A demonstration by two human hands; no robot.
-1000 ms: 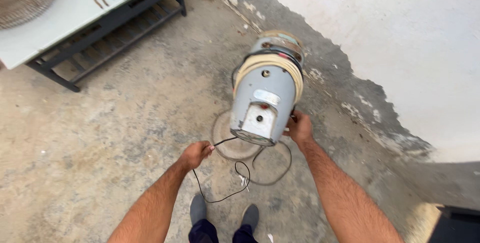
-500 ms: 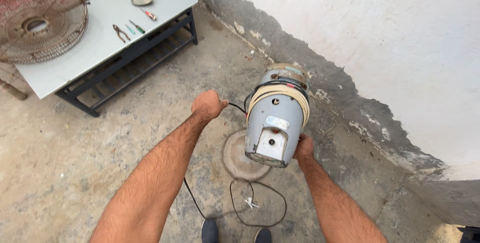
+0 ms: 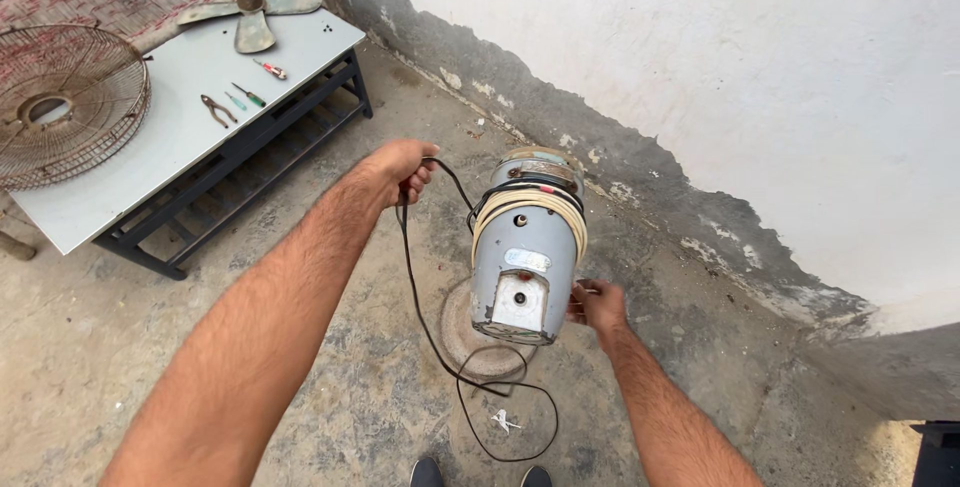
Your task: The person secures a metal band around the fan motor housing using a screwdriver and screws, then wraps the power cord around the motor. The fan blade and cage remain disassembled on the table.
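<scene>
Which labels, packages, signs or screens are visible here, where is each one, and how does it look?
Label plate: on the rear face of the grey fan motor housing, above its pale square cover; a small rounded rectangle, silvery-white, the print too small to tell.
The right hand steadies the housing beside it; the left hand holds the black cord.
No packages, signs or screens show.

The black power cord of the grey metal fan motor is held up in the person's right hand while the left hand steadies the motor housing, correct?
Not quite: the hands are swapped. In the head view the left hand holds up the black power cord, while the right hand steadies the grey metal fan motor from its side.
</scene>
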